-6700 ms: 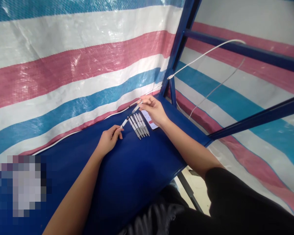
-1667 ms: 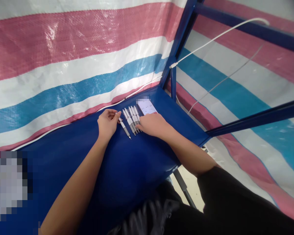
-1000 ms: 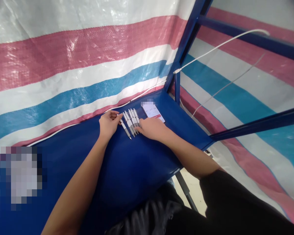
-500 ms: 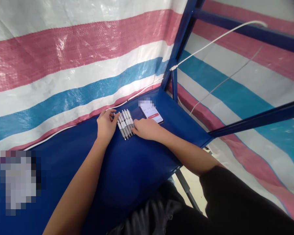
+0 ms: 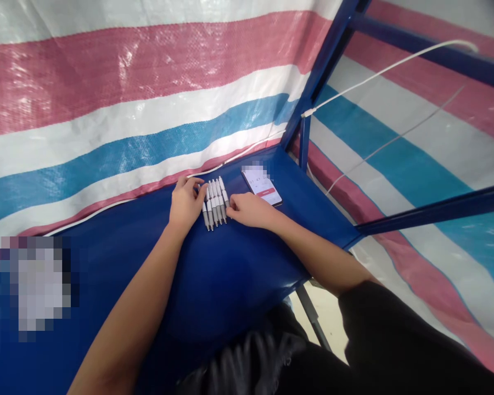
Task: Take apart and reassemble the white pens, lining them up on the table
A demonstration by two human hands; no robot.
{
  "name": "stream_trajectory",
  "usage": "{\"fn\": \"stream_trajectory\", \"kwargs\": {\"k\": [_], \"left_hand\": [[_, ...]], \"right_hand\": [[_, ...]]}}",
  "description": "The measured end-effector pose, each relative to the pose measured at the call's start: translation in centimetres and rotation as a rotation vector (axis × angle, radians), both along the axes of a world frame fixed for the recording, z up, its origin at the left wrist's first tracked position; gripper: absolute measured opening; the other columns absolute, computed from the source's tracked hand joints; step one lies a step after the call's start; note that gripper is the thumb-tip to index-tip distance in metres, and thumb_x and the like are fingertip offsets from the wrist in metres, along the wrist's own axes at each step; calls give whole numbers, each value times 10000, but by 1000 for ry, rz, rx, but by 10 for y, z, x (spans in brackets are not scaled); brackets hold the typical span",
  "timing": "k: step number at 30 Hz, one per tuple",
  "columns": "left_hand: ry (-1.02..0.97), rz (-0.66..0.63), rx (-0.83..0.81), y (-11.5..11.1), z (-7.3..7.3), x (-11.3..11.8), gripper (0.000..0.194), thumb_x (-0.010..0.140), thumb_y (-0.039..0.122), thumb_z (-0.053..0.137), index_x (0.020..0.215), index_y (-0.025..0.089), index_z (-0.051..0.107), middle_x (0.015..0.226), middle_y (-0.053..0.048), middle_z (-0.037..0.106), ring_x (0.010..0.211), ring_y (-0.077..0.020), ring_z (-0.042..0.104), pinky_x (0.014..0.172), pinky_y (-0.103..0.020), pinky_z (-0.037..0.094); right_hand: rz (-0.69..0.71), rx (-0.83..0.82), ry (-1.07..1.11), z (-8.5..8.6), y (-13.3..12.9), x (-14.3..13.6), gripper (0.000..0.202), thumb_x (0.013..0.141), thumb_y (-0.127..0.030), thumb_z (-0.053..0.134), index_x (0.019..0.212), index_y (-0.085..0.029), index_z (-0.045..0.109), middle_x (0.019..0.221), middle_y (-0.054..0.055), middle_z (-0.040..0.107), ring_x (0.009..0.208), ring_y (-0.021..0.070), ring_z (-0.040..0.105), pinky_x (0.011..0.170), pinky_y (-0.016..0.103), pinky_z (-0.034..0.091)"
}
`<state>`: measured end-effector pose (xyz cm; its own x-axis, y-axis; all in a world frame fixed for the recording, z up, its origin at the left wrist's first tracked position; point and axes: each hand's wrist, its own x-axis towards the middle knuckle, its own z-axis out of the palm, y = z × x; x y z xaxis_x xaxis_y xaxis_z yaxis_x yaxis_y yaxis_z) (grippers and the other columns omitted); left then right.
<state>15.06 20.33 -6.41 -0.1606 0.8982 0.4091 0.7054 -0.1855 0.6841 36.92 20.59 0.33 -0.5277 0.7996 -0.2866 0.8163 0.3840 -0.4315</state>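
Observation:
Several white and grey pens [image 5: 215,204] lie side by side in a row on the blue table [image 5: 226,263], tips toward me. At the row's left edge is my left hand [image 5: 187,202], its thumb and fingers curved around the outer pen with a gap between them. Against the right edge rests my right hand [image 5: 247,209], fingers curled and pressed together at the outermost pen; the fingertips are partly hidden.
A phone [image 5: 265,189] with a lit screen lies right of the pens. A blurred pale object [image 5: 40,288] is at the far left. Striped sheeting [image 5: 148,99] and a blue metal frame [image 5: 304,142] bound the table. A white cable [image 5: 379,74] hangs at the right.
The view has shifted, so the scene sits further right. The pens now lie more evenly lined up and straighter, with both hands still at the row's sides.

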Motion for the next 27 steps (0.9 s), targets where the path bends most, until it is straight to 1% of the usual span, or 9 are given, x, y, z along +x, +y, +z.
{"fn": "stream_trajectory", "kwargs": {"k": [4,8,12,14,16,18,21,24,27], "left_hand": [[-37,6,17,1,0,1,125,961,269,691,1009,196,781,978,-64,670,635,-150,554,747,-336,544],[-55,23,58,1,1,0,164,952,178,637,1020,190,785,873,-39,658,661,-165,565,729,-322,513],[-137,42,84,1,2,0,172,979,206,646,1086,205,781,777,-5,632,690,-171,590,755,-321,516],[-228,35,95,2,3,2,200,996,279,686,1173,216,755,821,-8,652,703,-162,602,732,-308,517],[-380,-20,100,5,3,4,298,1005,405,725,1249,234,712,951,-30,693,716,-145,627,678,-283,517],[-538,-141,73,8,5,6,400,996,552,738,1247,243,690,1019,-46,701,699,-131,645,590,-255,500],[-683,-299,52,11,9,9,456,952,642,775,1154,241,694,905,-21,678,644,-122,643,515,-231,486],[-771,-351,68,8,16,11,379,928,579,828,1000,234,689,860,-12,708,623,-113,642,521,-226,509],[-777,-428,-34,1,24,13,328,973,493,772,833,219,659,763,-10,717,547,-107,601,479,-225,472]], "right_hand": [[-73,-4,128,-6,7,2,182,1014,-289,604,867,-188,637,942,93,820,846,212,749,698,281,488],[-188,-153,322,-10,13,6,111,1023,-259,577,924,-210,565,823,48,784,554,147,664,514,258,497],[-250,-163,559,-13,20,9,132,1036,-223,589,936,-228,503,778,4,739,501,113,623,439,216,483],[-256,-156,663,-13,23,11,161,1052,-225,598,933,-232,490,743,-27,698,494,95,601,431,195,478],[-206,-193,769,-13,28,14,174,1063,-248,618,939,-232,497,718,-49,667,488,84,584,428,185,480],[-124,-253,875,-14,33,19,214,1050,-327,681,940,-228,527,694,-59,651,471,80,566,411,186,473],[-63,-305,1023,-14,42,25,347,955,-474,817,922,-218,585,640,-71,620,432,73,523,372,190,425],[-153,-362,1226,-13,45,25,436,879,-532,883,837,-229,573,565,-104,519,409,51,397,366,186,356],[-325,-452,1421,-12,40,17,534,863,-549,895,758,-250,465,538,-120,421,425,46,276,371,185,266]]}}
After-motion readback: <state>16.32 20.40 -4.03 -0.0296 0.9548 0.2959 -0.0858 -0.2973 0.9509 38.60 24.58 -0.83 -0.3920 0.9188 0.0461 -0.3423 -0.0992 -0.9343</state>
